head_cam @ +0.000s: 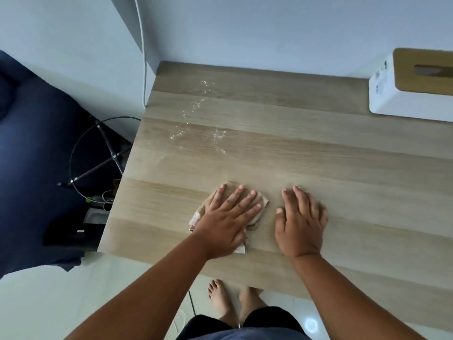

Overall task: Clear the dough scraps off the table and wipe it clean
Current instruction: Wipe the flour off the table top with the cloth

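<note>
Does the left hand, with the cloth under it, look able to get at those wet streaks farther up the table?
Probably yes. The left hand presses flat on the cloth, and the table between it and the wet streaks is bare wood. The white box stands far off to the right.

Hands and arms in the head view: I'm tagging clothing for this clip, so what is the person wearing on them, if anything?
Nothing shows on either arm: both forearms are bare up to the frame's bottom edge, with no sleeve, watch or glove in view. The left hand has no ring that I can make out. The right hand shows a small pale glint at one fingertip, too blurred to identify. Fingernails are short and unpainted.
</note>
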